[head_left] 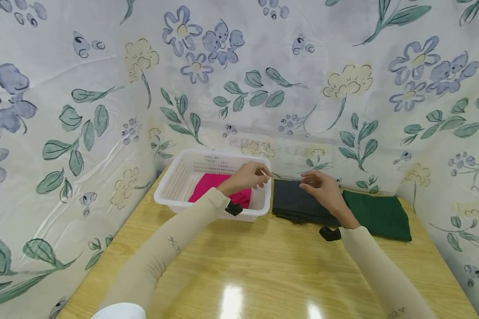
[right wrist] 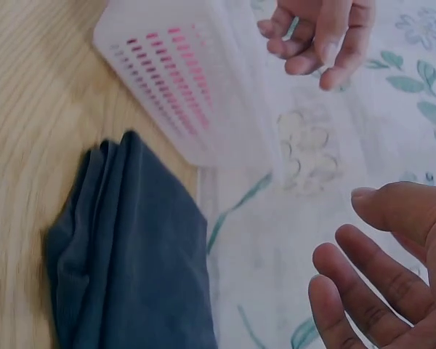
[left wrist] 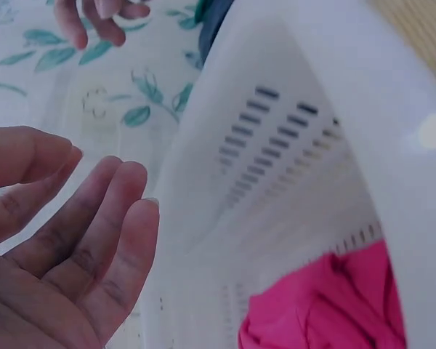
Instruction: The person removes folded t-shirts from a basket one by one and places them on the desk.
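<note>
My left hand [head_left: 250,176] hovers over the right end of a white plastic basket [head_left: 168,201], its fingers loosely bent with nothing between them. Inside the basket lies a bright pink cloth [head_left: 207,183], partly hidden by my left hand and forearm in the head view. My right hand [head_left: 322,189] hangs above a folded dark grey cloth [head_left: 285,199]; its fingers are relaxed and hold nothing. In the right wrist view the dark cloth [right wrist: 142,254] shows several stacked folds at one edge. The left wrist view shows the pink cloth [left wrist: 327,305] crumpled in the basket.
A folded dark green cloth [head_left: 379,215] lies to the right of the grey one. All of these stand on a wooden table [head_left: 255,261] along its back edge. A flower-printed sheet [head_left: 239,57] hangs behind the table and at both sides.
</note>
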Demonstrator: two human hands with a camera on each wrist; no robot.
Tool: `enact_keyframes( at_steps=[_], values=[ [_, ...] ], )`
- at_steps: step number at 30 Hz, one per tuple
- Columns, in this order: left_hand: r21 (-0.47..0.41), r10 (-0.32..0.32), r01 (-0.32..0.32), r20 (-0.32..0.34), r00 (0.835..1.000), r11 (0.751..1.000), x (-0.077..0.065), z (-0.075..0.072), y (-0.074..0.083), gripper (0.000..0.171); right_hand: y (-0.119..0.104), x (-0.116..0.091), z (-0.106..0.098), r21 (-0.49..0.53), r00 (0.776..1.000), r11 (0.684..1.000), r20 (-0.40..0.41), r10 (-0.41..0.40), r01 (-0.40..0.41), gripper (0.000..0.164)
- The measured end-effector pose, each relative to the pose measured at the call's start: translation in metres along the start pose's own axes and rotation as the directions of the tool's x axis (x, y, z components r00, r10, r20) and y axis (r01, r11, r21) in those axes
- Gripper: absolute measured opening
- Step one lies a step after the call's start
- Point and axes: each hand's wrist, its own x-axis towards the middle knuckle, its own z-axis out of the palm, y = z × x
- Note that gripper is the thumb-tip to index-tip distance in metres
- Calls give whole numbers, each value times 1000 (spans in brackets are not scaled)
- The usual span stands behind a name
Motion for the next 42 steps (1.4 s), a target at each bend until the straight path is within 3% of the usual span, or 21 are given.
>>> enact_keyframes(
  at_steps=[12,27,37,42],
  values=[
    [-12,-123,122,-71,990,992,-15,-41,-35,25,-20,9,38,59,997,998,78,-26,22,35],
    [24,-218,223,-137,966,975,-25,-75,-71,31,-49,30,83,89,985,996,165,-43,29,39],
    [12,-292,296,-136,947,955,-42,-99,-84,34,-64,47,109,171,957,980,287,45,-97,44],
    [7,-317,321,-143,938,947,-42,-105,-89,35,-71,54,115,168,949,974,301,97,-153,44]
  ],
)
